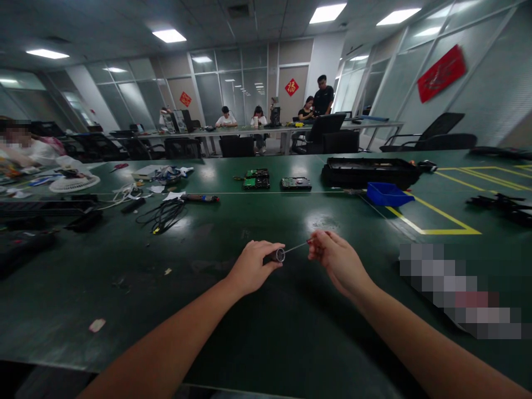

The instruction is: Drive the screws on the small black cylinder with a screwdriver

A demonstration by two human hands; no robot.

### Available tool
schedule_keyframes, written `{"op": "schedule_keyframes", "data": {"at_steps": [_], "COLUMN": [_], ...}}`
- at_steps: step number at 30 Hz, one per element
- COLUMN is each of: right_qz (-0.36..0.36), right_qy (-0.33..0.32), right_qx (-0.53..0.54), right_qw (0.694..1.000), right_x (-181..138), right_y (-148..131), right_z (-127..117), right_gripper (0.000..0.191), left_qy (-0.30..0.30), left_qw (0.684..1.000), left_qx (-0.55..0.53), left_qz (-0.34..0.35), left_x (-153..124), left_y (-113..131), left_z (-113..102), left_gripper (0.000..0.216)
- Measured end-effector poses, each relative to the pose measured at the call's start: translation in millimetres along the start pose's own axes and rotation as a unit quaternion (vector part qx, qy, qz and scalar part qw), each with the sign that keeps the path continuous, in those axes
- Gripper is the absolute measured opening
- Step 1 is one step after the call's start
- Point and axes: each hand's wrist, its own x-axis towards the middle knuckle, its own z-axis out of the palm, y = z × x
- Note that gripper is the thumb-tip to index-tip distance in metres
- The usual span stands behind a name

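Over the green table, my left hand (255,266) is closed on a small dark cylinder (280,255) with a pale ring at its open end, pinched between thumb and fingers. My right hand (334,252) is closed around the far end of a thin metal rod (297,246). The rod slants down to the left, and its tip reaches the cylinder; whether it goes inside or only touches I cannot tell. Fingers hide most of the rod's gripped end, where a bit of red shows.
Ahead lie green circuit boards (256,179), a metal-cased drive (296,183), a long black housing (369,173) and a blue tray (388,194). Black cables (164,215) and a screwdriver-like tool (201,198) are at left. A blurred-out object (453,293) lies right. People sit farther back.
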Motion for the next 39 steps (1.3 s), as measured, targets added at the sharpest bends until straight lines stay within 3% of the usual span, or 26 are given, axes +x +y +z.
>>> {"op": "schedule_keyframes", "data": {"at_steps": [4,10,25,29,39], "right_qz": [-0.094,-0.18,-0.248,-0.241,-0.226], "right_qy": [-0.001,-0.02,-0.044,-0.032,-0.076], "right_qx": [-0.11,-0.282,-0.417,-0.418,-0.421], "right_qw": [0.99,0.942,0.873,0.875,0.875], "right_x": [-5,-17,-21,-19,-24], "right_y": [-1,-10,-15,-16,-17], "right_z": [1,4,5,3,7], "right_gripper": [0.029,0.025,0.016,0.017,0.018], "left_qy": [-0.001,0.004,-0.03,-0.038,-0.046], "left_qw": [1.0,1.0,0.999,0.999,0.999], "left_qx": [-0.001,-0.004,0.004,0.0,0.007], "left_qz": [0.004,-0.005,-0.014,-0.02,-0.01], "left_x": [0,0,1,1,0], "left_y": [0,-1,-9,-10,-7], "left_z": [1,4,9,8,9], "left_gripper": [0.041,0.048,0.049,0.049,0.051]}}
